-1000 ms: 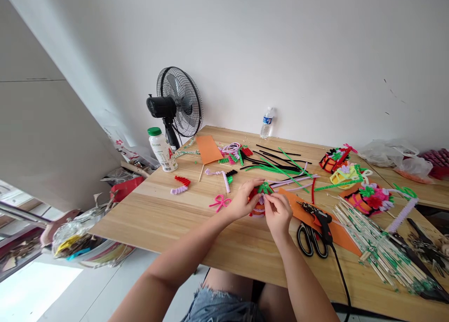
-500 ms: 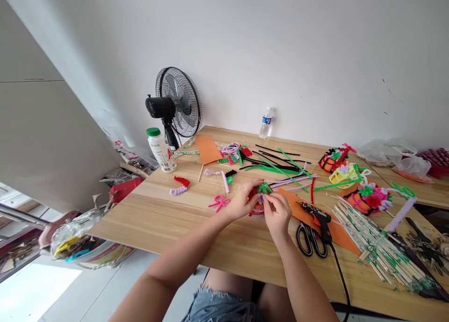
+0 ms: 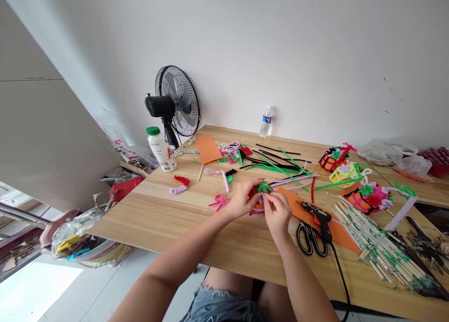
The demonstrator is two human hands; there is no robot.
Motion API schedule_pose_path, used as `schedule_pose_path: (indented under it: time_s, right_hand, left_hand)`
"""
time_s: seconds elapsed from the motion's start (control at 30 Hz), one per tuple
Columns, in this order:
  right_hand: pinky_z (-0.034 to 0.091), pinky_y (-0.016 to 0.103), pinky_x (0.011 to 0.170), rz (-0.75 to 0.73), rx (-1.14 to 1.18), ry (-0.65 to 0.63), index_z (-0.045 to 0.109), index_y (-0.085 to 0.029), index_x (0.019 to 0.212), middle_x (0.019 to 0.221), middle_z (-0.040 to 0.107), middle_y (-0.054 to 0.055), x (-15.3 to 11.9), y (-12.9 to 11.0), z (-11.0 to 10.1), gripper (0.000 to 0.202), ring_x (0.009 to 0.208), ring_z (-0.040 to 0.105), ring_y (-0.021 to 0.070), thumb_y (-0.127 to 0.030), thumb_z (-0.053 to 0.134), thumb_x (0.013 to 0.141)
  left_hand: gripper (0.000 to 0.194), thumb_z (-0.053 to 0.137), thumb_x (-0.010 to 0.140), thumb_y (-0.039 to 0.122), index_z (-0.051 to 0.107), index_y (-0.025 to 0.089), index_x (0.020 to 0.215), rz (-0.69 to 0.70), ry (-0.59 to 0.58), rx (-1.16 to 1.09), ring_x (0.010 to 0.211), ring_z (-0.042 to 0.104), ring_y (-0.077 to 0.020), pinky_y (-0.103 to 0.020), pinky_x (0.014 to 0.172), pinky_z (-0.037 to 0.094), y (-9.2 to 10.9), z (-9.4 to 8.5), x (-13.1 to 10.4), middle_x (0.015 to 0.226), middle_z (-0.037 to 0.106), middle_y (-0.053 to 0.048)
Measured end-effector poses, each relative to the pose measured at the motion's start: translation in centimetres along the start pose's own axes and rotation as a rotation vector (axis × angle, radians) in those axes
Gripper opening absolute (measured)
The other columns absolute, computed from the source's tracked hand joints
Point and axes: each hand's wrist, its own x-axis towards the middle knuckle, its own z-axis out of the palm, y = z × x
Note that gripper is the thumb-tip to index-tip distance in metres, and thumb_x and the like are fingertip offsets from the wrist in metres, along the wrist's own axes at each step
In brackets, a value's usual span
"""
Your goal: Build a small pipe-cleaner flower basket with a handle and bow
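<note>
Basket (image 3: 257,210) between our left hand (image 3: 244,199) and right hand (image 3: 278,211), over the table (image 3: 157,221).
Left fingers clamp its side; right fingers pinch its lilac trim (image 3: 261,200). We judge it light, soft, crushable: grip lightly, low on the wall.

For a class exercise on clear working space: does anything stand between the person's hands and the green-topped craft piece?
Nothing visible does: the left hand and right hand are both at the green-topped craft piece. The glue gun lies off to the right, not between them.
</note>
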Motion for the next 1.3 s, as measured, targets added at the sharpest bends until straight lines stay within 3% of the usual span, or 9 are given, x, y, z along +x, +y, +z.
schedule_pose_path:
  time_s: [0.5,1.3]
  right_hand:
    - [0.054,0.037,0.074,-0.097,-0.035,-0.157,0.067,-0.022,0.117,0.091,0.062,0.009,-0.5,0.0,-1.5,0.030,0.084,0.059,0.0213,-0.015,0.053,0.092]
    - [0.053,0.037,0.074,-0.088,-0.010,-0.138,0.067,-0.022,0.116,0.089,0.062,0.008,-0.5,0.3,-1.1,0.029,0.084,0.058,0.0206,-0.013,0.054,0.091]
  left_hand:
    - [0.040,0.053,0.089,0.016,0.049,0.020,0.128,0.014,-0.003,-0.001,0.127,0.051,-0.0251,-0.046,0.105,0.042,-0.3,0.2,0.0,0.133,0.057,-0.013]
    - [0.039,0.052,0.090,0.017,0.048,0.018,0.129,-0.001,-0.016,-0.038,0.127,0.051,-0.0245,-0.044,0.105,0.042,-0.4,0.2,0.0,0.134,0.056,-0.015]
